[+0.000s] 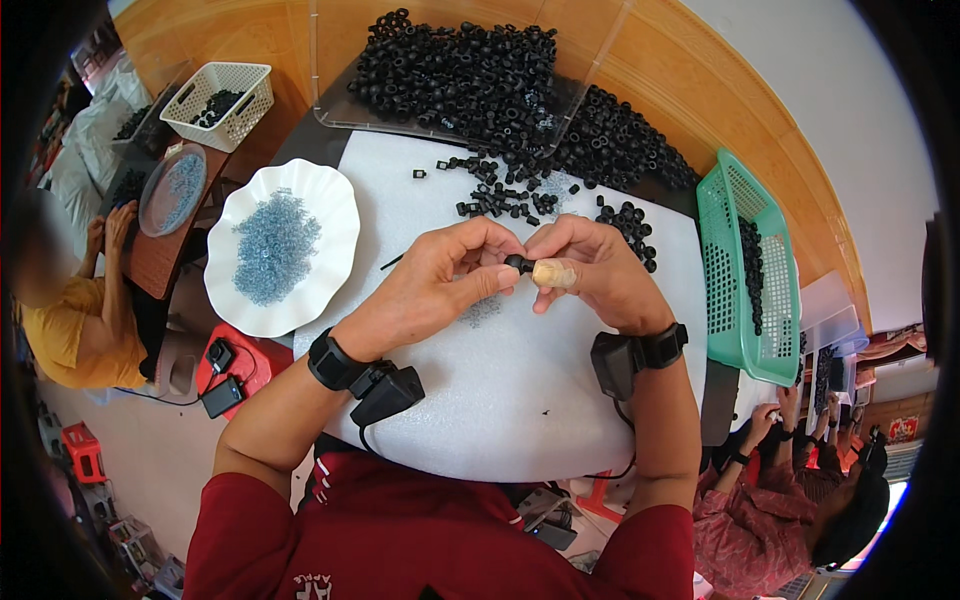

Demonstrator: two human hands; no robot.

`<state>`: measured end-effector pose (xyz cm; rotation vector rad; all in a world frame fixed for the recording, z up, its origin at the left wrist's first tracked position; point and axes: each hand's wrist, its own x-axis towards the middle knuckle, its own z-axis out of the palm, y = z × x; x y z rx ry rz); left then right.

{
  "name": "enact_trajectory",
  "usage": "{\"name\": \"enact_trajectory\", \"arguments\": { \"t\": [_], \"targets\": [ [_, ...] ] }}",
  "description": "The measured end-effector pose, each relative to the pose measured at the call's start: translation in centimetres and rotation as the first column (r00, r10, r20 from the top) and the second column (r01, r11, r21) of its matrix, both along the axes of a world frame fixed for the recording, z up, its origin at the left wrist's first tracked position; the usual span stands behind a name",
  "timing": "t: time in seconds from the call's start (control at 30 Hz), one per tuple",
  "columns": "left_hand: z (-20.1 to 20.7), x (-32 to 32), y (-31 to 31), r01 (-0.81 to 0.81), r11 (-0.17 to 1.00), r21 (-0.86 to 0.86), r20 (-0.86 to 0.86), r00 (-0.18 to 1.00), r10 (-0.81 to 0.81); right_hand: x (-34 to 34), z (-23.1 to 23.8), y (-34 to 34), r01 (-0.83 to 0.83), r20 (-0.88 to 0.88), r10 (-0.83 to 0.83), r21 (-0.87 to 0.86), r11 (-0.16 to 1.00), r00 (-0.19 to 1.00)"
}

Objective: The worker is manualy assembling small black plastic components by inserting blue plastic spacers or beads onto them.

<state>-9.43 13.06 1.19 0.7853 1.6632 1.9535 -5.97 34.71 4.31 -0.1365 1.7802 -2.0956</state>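
Observation:
Both of my hands meet above a white foam pad (pixel 520 390). My left hand (pixel 435 280) and my right hand (pixel 590 270) pinch one small black ring-shaped part (pixel 519 264) between their fingertips. The right thumb wears a tan finger cot (pixel 553 273). Each wrist carries a black band with a small black device. Several loose black parts (pixel 505 198) lie on the pad just beyond my hands. A tiny cluster of clear bluish rings (pixel 485 311) lies under my left hand.
A big heap of black parts (pixel 470 80) fills a clear tray at the back. A white scalloped plate (pixel 330 215) of bluish rings stands left, a green basket (pixel 722 290) right, a white basket (pixel 222 100) far left. Other people sit at left and lower right.

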Motion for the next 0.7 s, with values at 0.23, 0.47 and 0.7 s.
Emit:
{"name": "enact_trajectory", "arguments": {
  "t": [0.23,0.47,0.7],
  "targets": [
    [-0.2,-0.3,-0.2,-0.03,0.995,-0.097,0.011,0.999,0.031,0.6,0.7,-1.2,0.132,-0.268,-0.067,0.232,0.964,0.961],
    [-0.5,-0.4,-0.1,-0.065,0.996,-0.062,0.028,0.997,0.066,1.1,0.2,-2.6,0.272,-0.347,-0.158,0.312,0.91,0.925],
    [-0.5,-0.4,-0.1,-0.082,0.994,-0.072,-0.023,0.996,0.081,1.2,-0.1,-2.9,0.3,-0.34,-0.199,0.277,0.913,0.919]
  ]
}}
